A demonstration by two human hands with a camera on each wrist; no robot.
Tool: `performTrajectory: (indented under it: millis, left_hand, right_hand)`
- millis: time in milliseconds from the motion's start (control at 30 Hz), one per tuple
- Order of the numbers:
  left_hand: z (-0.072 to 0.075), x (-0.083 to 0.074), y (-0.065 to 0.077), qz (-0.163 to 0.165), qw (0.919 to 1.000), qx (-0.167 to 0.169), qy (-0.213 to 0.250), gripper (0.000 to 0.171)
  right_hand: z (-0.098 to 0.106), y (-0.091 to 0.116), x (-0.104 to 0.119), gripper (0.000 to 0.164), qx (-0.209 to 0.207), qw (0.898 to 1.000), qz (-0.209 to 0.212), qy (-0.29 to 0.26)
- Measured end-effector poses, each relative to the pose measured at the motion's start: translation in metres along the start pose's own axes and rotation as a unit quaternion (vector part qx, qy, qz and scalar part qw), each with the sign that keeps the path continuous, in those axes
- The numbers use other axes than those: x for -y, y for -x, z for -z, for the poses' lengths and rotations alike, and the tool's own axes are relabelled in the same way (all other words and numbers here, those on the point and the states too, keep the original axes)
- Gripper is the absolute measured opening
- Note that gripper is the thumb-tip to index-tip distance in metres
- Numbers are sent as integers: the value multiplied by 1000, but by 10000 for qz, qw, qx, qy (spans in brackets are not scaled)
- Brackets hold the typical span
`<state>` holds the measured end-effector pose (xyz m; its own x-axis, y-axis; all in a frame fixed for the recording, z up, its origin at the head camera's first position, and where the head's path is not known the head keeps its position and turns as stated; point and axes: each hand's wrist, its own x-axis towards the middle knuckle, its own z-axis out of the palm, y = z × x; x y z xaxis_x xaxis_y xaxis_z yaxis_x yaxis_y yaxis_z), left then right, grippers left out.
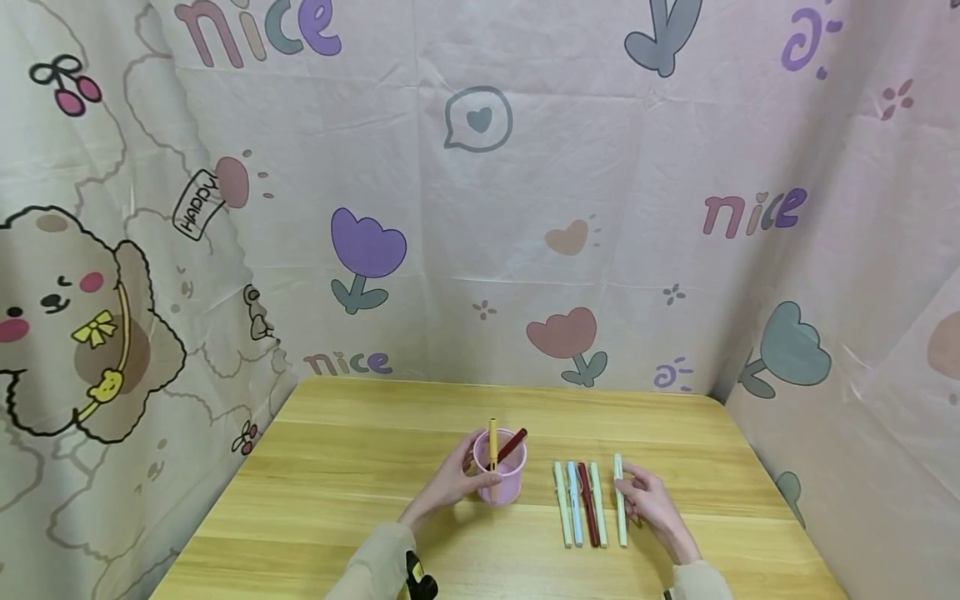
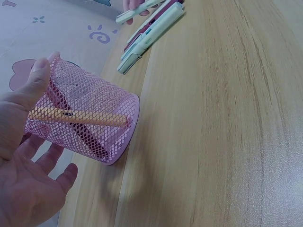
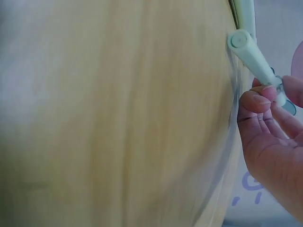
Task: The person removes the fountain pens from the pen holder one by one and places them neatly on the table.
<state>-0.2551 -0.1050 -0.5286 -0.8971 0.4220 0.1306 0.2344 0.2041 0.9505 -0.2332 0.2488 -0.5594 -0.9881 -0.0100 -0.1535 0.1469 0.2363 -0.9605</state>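
My left hand [image 1: 452, 481] grips a pink mesh pen cup [image 1: 508, 490] near its rim, thumb on the near side. Inside the cup lean a yellow pen [image 1: 492, 439] and a dark red pen [image 1: 514, 443]; the left wrist view shows them crossing behind the mesh [image 2: 85, 94]. To the right, my right hand [image 1: 654, 505] pinches a light green pen [image 1: 621, 521] between thumb and fingers. In the right wrist view this pen [image 3: 253, 59] slants, one end toward the camera.
Left of the pinched pen, a row of pens lies side by side on the wooden table [image 1: 337, 467]: a light green pen [image 1: 562, 508], a light blue pen [image 1: 574, 508], a dark red pen [image 1: 588, 508] and another light green pen [image 1: 598, 510]. A printed curtain [image 1: 480, 217] hangs behind.
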Motion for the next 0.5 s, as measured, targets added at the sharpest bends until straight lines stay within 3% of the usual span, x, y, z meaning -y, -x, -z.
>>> performTrajectory:
  millis: [267,500]
  left_hand:
    - [0,8,-2,-56,10000,47,21,82]
    - [1,-10,3,-69,9998,64,170,79]
  right_hand:
    - [-3,-3,-4,46,3,9998,110,145]
    - [-5,-5,-3,44,6,9981,233,570]
